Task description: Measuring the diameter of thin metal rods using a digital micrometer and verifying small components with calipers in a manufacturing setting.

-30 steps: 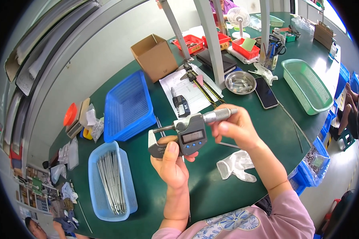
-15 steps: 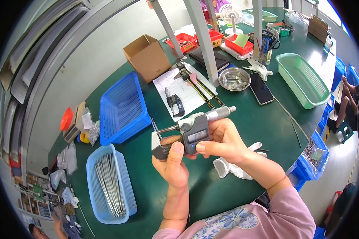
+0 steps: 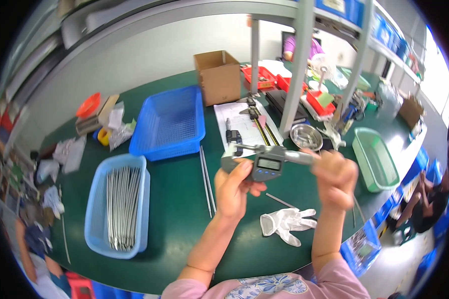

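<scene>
A digital outside micrometer (image 3: pixel 268 164) with a grey body and small display is held up over the green table. My left hand (image 3: pixel 232 192) is closed around its frame, thumb in front. My right hand (image 3: pixel 336 182), somewhat blurred, is closed around the thimble end at the right. The small gap between anvil and spindle shows no part in it. Below lies a white glove (image 3: pixel 287 224), spread on the table. Two thin metal rods (image 3: pixel 207 182) lie left of my left hand. Beyond the micrometer, a second digital micrometer (image 3: pixel 233 135) and calipers (image 3: pixel 259 119) rest on paper.
At left stands a light blue basket (image 3: pixel 90 219) filled with metal rods (image 3: pixel 122 209). Behind are a dark blue basket (image 3: pixel 197 129) and a cardboard box (image 3: pixel 219 79). A metal bowl (image 3: pixel 306 135), a green basket (image 3: pixel 376 164) and shelf posts (image 3: pixel 297 70) stand to the right.
My right hand has moved from the micrometer's button face to its thimble end. The micrometer is now more level, with its display facing me. The whole view has shifted and turned.
</scene>
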Demonstrator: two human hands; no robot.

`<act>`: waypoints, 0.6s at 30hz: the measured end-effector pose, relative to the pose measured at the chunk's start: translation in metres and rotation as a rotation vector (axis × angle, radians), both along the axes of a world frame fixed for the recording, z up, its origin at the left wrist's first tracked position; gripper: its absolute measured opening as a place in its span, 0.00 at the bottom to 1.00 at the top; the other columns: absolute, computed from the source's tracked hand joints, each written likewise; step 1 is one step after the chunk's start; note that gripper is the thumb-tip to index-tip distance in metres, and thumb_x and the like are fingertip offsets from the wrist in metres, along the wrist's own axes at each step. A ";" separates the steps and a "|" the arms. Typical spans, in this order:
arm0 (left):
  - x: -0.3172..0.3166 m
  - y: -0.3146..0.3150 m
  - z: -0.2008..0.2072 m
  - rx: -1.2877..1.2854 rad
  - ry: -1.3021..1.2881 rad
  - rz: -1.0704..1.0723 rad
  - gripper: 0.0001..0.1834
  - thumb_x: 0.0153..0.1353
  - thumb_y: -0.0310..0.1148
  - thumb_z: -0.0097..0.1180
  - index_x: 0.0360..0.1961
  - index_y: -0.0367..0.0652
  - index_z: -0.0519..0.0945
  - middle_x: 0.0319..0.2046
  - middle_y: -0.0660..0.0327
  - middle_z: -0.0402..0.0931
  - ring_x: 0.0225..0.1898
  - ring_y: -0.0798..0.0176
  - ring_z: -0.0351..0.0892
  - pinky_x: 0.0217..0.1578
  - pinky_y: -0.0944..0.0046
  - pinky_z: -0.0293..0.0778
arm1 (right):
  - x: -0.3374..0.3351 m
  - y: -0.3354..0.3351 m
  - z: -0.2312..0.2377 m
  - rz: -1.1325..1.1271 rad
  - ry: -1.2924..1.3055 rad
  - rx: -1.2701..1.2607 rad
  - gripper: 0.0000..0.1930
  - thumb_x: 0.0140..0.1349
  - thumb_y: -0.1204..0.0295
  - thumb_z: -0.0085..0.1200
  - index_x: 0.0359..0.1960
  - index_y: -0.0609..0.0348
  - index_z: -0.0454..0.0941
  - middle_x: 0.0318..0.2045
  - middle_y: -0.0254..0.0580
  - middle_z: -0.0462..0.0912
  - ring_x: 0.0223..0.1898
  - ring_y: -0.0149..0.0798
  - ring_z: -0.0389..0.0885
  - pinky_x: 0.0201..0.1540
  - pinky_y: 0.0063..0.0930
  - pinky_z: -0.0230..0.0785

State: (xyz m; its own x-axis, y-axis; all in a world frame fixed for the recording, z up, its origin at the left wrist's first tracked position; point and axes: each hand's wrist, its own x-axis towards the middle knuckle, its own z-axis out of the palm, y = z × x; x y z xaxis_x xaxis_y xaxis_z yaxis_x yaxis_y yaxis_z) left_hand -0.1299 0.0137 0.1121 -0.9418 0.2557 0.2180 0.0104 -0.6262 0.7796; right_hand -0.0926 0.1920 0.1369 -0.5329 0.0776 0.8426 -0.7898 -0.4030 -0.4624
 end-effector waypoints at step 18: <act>0.048 0.016 -0.009 -0.112 0.151 -0.221 0.13 0.53 0.36 0.47 0.27 0.34 0.72 0.21 0.56 0.74 0.16 0.67 0.73 0.14 0.74 0.66 | 0.115 0.029 -0.021 -0.686 -0.607 0.288 0.15 0.56 0.63 0.43 0.28 0.66 0.70 0.29 0.42 0.72 0.32 0.32 0.72 0.34 0.22 0.65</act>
